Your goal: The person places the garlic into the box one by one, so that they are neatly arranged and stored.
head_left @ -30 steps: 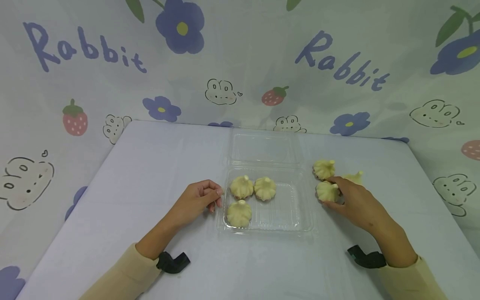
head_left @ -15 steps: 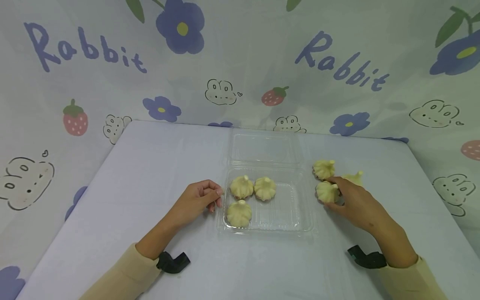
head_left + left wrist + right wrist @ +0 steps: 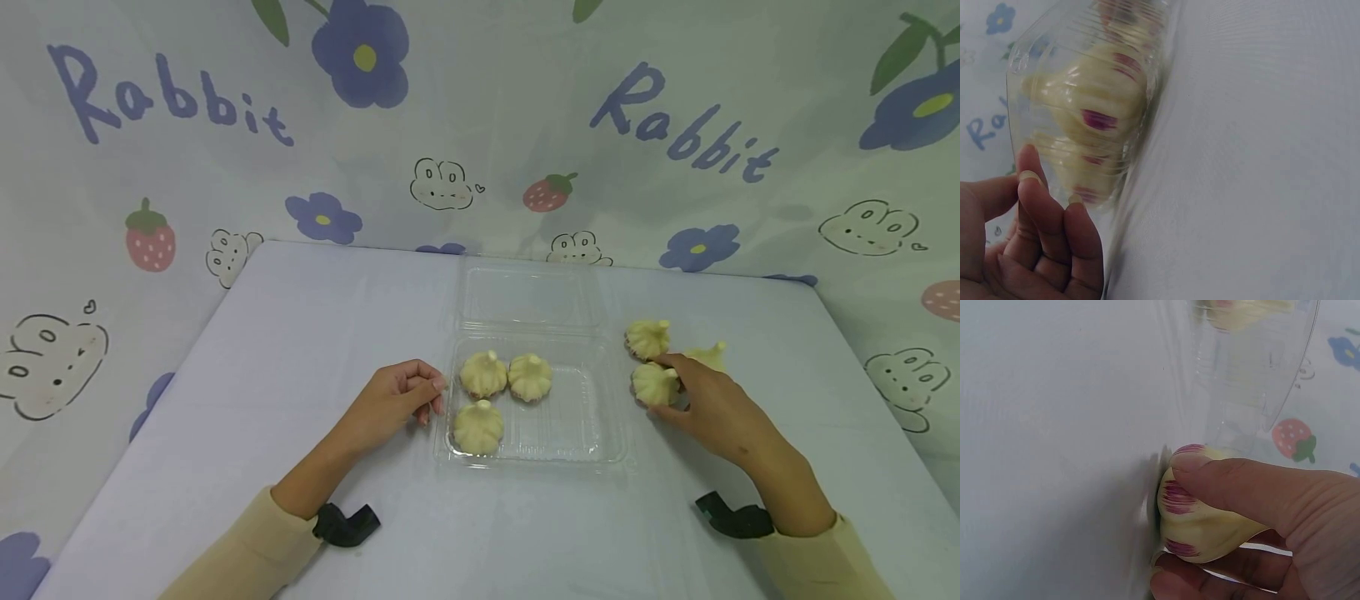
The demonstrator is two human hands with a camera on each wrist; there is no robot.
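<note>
The person's right hand (image 3: 708, 407) pinches a pale-yellow garlic bulb with magenta streaks round its base (image 3: 652, 383), thumb on one side and fingers on the other, down at the smooth white tabletop (image 3: 337, 317) to the right of the box. Just behind this bulb sits a second pale-yellow bulb with a short, upright-tilted stem (image 3: 647, 339), and a third pale-yellow bulb, partly hidden by the hand (image 3: 706, 356), lies behind the knuckles. The left hand (image 3: 393, 398) has its fingers curled and pinches, between thumb and fingertips, the left rim of a clear, rectangular plastic box (image 3: 570, 408). Its clear, hinged plastic lid (image 3: 528, 296) lies opened out toward the back of the table. Inside the box three pale-yellow bulbs stand with stems up: a back-left bulb (image 3: 483, 374), a neighbouring bulb beside it on the right (image 3: 530, 377), and a front-left bulb (image 3: 477, 427). Beige sleeves (image 3: 247, 542) cover both forearms, and a black, bent wrist device (image 3: 348, 525) shows at each wrist. Behind the table hangs a white cloth printed with blue flowers, strawberries, rabbit faces and the word "Rabbit" (image 3: 480, 108).
</note>
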